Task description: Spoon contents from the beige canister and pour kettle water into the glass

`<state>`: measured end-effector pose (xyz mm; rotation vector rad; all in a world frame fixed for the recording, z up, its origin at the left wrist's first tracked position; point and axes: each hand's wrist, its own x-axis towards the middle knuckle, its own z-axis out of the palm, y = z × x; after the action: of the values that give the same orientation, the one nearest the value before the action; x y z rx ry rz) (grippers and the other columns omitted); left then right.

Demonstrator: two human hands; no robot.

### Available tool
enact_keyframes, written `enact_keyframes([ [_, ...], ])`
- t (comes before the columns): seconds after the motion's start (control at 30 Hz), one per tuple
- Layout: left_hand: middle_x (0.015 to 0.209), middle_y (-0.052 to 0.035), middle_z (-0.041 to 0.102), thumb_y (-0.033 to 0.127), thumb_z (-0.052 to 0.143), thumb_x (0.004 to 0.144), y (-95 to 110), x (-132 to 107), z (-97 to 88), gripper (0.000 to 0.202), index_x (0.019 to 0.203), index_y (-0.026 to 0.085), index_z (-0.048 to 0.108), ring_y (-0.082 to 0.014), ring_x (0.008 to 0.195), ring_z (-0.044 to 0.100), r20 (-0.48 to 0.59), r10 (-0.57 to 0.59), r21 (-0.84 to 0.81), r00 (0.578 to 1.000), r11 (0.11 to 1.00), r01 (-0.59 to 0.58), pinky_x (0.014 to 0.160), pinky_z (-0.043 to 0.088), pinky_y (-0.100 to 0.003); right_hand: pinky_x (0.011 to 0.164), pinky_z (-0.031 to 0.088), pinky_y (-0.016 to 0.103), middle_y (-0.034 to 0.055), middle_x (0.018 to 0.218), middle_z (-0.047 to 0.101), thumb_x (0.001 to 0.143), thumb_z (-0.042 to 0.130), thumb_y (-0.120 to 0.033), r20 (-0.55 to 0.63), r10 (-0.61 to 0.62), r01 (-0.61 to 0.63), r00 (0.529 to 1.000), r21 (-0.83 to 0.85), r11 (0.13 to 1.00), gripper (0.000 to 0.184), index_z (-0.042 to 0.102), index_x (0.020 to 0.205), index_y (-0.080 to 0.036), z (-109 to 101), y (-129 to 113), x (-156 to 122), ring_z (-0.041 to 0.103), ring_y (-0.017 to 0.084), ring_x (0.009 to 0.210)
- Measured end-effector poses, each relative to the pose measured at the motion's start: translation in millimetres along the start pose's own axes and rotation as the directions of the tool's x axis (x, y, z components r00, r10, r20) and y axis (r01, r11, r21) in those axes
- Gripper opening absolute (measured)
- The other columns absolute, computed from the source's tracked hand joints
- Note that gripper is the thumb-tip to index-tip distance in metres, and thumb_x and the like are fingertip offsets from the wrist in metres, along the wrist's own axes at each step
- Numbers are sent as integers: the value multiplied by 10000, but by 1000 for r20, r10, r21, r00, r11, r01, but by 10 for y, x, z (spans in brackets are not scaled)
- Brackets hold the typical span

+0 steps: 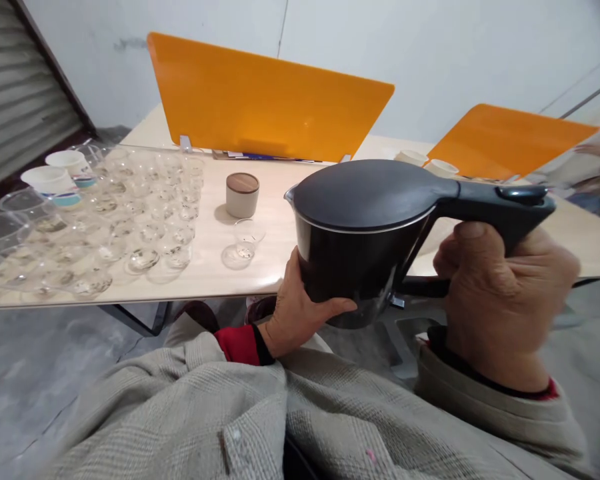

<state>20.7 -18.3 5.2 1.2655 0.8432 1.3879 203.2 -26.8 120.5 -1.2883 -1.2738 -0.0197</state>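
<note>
A black electric kettle [365, 227] with its lid down is held in the air just in front of the table's near edge. My right hand [500, 300] is wrapped round the kettle's handle, thumb on top. My left hand [300, 307] cups the lower side of the kettle's body from below. A single clear glass cup [247, 239] stands on the table just left of the kettle's spout. Behind that cup stands a beige jar with a wooden lid [243, 193].
Several rows of clear glass cups [145, 213] cover the left part of the pale wooden table [215, 267]. Two white paper cups [60, 177] stand at the far left. Orange divider panels [265, 100] rise at the back, with white cups [430, 163] near them.
</note>
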Motion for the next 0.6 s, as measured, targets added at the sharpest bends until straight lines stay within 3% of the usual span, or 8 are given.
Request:
enact_keyframes([
  [0.4,1419,-155,667,711,986,600,-43,80,-13,1045,1395,225,511,-374,1365,612,-9,-17,-154,1000,988,16,1202,460,-592,435,284,273,-69,571,494,909,791,-581,124,-41,43,991,-10,999,395,662,796,-225,153,-56,155,402,100,485],
  [0.6,1417,-150,675,709,986,609,-42,73,-10,1040,1400,230,512,-368,1368,618,-5,-42,-245,999,969,39,1214,453,-602,441,306,279,-62,567,528,904,786,-577,161,-55,74,985,-115,991,387,670,788,-228,203,-141,234,446,110,477],
])
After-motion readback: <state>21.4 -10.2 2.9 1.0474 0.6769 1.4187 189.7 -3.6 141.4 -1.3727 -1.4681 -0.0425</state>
